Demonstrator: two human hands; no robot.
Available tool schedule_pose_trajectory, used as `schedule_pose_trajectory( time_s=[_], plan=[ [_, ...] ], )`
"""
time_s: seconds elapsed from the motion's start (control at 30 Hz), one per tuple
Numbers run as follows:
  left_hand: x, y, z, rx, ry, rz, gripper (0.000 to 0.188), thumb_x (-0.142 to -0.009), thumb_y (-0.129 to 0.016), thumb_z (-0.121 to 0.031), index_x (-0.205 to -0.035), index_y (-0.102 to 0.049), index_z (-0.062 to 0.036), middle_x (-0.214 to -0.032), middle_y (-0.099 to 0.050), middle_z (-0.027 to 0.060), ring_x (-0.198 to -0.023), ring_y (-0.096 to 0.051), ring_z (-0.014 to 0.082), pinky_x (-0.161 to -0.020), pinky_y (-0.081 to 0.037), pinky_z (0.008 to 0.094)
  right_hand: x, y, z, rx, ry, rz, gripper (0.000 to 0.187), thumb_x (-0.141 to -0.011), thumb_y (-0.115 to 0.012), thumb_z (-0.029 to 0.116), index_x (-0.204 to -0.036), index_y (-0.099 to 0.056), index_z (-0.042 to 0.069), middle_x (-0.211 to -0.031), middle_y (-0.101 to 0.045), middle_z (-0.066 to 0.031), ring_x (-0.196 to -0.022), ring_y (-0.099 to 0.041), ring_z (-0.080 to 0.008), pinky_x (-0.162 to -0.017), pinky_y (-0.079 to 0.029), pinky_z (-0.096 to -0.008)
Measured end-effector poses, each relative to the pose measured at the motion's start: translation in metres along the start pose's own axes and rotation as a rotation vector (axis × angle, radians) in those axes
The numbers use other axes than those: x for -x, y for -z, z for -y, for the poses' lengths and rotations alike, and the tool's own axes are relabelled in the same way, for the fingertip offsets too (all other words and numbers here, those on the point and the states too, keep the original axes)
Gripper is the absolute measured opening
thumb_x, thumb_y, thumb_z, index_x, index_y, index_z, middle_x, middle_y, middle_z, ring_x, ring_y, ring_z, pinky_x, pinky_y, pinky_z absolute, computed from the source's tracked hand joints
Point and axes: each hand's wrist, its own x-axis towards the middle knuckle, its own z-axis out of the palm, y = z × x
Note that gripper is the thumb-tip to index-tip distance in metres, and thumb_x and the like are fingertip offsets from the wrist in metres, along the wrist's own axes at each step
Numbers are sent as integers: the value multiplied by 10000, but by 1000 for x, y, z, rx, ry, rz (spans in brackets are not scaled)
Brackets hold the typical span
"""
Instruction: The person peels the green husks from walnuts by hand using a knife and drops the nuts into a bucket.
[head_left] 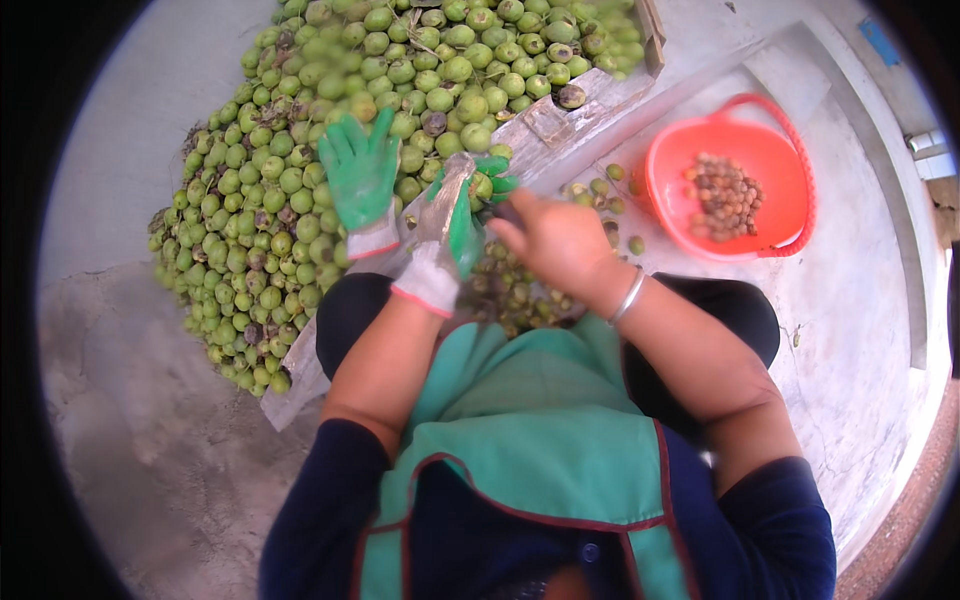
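My left hand, in a white glove with a green coated palm and soiled fingers, grips a green walnut at the edge of the heap. Close against it on the right is my bare right hand, blurred, with a silver bangle on the wrist. Its fingers are closed, and a dark thing shows at the fingertips, too smeared to name. A second green and white glove lies flat, fingers up, on the heap of green walnuts.
Wooden boards edge the heap. Husk pieces and loose walnuts lie between my knees. To the right stands a red bucket with brown shelled-out nuts inside. A low raised ledge curves along the far right.
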Motion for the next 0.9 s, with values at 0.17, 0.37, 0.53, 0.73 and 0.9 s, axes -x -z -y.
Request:
schedule_pose_trajectory(
  time_s=[0.17, 0.37, 0.53, 0.73, 0.9],
  plan=[
    [2, 1, -8, 130, 257, -23, 395, -1003, -483, -309, -1195, -578, 22, -1078, -633, 86, -993, -605, 171, -898, -492, 304, 5, -6, -4, 246, 134, 19, 308, -907, -588, 352, -909, -544, 48, -791, -659, -162, -700, -654, -340, -601, -513, -437],
    [3, -4, -17, 359, 290, 108, 367, -997, -485, -268, -1260, -539, -17, -1167, -617, 100, -1025, -615, 200, -897, -510, 352, 1, -2, -17, -39, -14, -89, 314, -902, -611, 353, -945, -585, 44, -783, -659, -192, -723, -646, -375, -631, -509, -455],
    [6, -2, -8, 85, 129, 163, 399, -992, -466, -314, -1229, -542, -1, -1147, -606, 87, -1079, -591, 197, -951, -488, 350, -3, -2, -28, -317, -152, -116, 374, -905, -613, 374, -920, -606, 0, -794, -657, -222, -753, -638, -408, -667, -500, -466],
    [-10, 8, 22, 307, 100, 78, 352, -959, -546, -239, -1234, -549, -19, -1124, -616, 82, -1029, -607, 177, -907, -513, 326, -7, -11, -25, -501, -282, -205, 410, -816, -735, 365, -884, -590, -11, -755, -638, -203, -702, -625, -361, -653, -494, -426],
    [10, -21, 27, 111, 19, -81, 329, -949, -586, -227, -1213, -566, -31, -1092, -615, 65, -969, -616, 157, -866, -520, 301, -13, -13, -27, -459, -307, -276, 444, -757, -795, 356, -832, -544, -3, -723, -627, -168, -649, -599, -313, -643, -493, -397]
  ],
)
